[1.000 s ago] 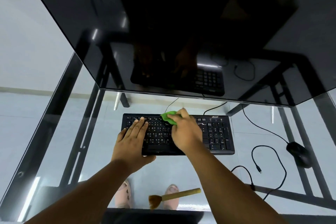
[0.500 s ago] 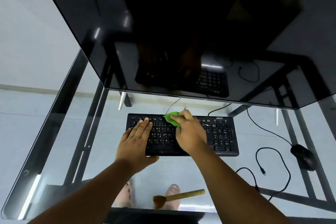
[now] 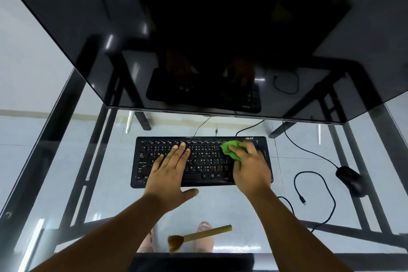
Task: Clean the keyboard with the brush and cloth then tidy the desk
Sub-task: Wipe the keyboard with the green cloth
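Note:
A black keyboard (image 3: 205,162) lies on the glass desk (image 3: 220,205) below the monitor. My left hand (image 3: 170,174) rests flat on its left half, fingers spread, holding nothing. My right hand (image 3: 250,169) presses a bunched green cloth (image 3: 229,150) onto the keys at the keyboard's right side, near the number pad. A brush (image 3: 198,237) with a tan handle and brown bristles lies on the glass near the front edge, between my forearms, untouched.
A large dark monitor (image 3: 198,40) overhangs the back of the desk. A black mouse (image 3: 351,180) sits at the right with its cable, and a loose cable (image 3: 318,196) loops beside it. Feet and floor tiles show through the glass.
My right hand has slid the green cloth rightward from the keyboard's middle to its right side. My left hand stays flat on the left keys. The brush has not moved.

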{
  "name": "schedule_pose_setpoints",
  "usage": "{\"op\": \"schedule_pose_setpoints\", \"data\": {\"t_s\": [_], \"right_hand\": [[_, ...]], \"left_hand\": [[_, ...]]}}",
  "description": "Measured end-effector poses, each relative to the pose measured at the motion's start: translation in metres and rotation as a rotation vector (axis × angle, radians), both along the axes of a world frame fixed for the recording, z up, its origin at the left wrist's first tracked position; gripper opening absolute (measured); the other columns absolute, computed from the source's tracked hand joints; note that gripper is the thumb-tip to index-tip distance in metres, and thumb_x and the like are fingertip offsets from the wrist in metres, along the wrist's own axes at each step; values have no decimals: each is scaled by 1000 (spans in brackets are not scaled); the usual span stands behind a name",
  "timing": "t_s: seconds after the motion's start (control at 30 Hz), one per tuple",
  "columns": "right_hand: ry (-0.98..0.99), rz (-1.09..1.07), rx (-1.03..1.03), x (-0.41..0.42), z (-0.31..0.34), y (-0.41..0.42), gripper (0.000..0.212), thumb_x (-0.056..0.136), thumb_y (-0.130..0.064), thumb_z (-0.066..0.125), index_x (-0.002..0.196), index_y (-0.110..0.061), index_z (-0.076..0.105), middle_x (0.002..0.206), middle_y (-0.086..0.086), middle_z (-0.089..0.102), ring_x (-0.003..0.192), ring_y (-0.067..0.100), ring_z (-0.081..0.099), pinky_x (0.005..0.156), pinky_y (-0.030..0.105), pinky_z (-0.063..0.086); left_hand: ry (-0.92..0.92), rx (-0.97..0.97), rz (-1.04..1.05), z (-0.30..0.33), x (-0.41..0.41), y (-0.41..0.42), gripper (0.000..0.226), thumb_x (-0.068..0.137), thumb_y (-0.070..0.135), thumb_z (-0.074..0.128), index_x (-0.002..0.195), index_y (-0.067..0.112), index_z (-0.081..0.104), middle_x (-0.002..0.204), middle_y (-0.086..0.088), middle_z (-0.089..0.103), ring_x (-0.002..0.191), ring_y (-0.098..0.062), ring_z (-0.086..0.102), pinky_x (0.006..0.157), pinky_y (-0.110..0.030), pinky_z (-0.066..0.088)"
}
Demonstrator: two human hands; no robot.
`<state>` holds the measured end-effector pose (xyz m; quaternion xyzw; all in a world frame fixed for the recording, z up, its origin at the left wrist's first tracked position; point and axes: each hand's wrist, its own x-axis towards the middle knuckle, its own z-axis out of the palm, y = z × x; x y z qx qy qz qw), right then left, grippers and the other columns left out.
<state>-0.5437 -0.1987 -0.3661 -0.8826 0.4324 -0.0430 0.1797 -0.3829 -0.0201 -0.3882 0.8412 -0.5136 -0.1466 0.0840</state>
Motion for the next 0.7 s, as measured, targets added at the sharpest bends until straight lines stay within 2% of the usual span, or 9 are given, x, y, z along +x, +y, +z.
{"op": "schedule_pose_setpoints", "data": {"t_s": [0.17, 0.27, 0.4, 0.47, 0.57, 0.7], "right_hand": [[-55, -156, 10, 1, -1, -3, 47, 87, -13, 51, 127, -35, 60, 135, -9, 45, 107, 23, 48, 68, 30, 49], [-80, -86, 31, 2, -4, 1, 48, 87, -12, 52, 130, -32, 58, 136, -7, 44, 109, 24, 48, 74, 33, 52], [-66, -8, 36, -21, -6, -16, 49, 85, -14, 52, 128, -36, 59, 133, -14, 47, 109, 18, 50, 77, 35, 56], [-159, -80, 80, -24, -3, -21, 49, 82, -14, 57, 126, -33, 61, 127, -11, 50, 104, 18, 57, 78, 34, 55], [-323, -134, 230, -19, 2, -16, 52, 78, -13, 68, 128, -24, 58, 121, -6, 51, 101, 13, 56, 85, 24, 49], [-434, -87, 378, -12, 4, -2, 55, 72, -21, 82, 121, -24, 57, 115, -10, 48, 102, 2, 51, 88, 5, 37]], "left_hand": [[-20, 49, -10, -1, -7, -7, 103, 78, 75, 42, 153, 26, -8, 158, 10, -21, 146, -10, -16, 120, -37, -2], [-7, 47, 7, 0, -8, -7, 103, 77, 75, 44, 153, 26, -7, 159, 10, -19, 146, -9, -16, 120, -38, -2], [-1, 58, 3, 0, -7, -7, 102, 77, 76, 43, 154, 26, -4, 160, 10, -15, 146, -8, -14, 120, -37, -2], [19, 12, 22, 1, -8, -7, 97, 78, 75, 40, 154, 25, 7, 161, 9, -5, 148, -9, -7, 120, -37, 2], [65, -90, 103, 6, -8, -8, 81, 83, 69, 33, 150, 25, 26, 160, 8, 14, 147, -12, 13, 119, -37, 11], [119, -208, 212, 17, -1, -5, 56, 88, 50, 45, 138, 25, 47, 146, 6, 43, 131, -17, 42, 107, -36, 31]]}}
